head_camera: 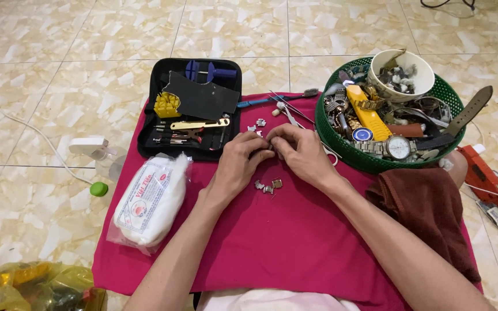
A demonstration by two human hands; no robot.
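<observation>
My left hand (238, 162) and my right hand (301, 152) meet over a magenta cloth (283, 242), fingertips pinched together on a small metal piece that is mostly hidden between them. A few loose metal watch-band links (267, 186) lie on the cloth just below my hands, and more small metal links (257, 125) sit just above them. An open black tool case (194, 109) with a yellow holder and small tools lies beyond my left hand.
A green basket (341, 151) at the right holds watches, straps and a white bowl (406, 74). A bag of white cotton (152, 198) lies at the left. A brown towel (427, 210) covers my right knee. Thin tools (286, 99), a white bottle (90, 147), a red tool (482, 173) lie around.
</observation>
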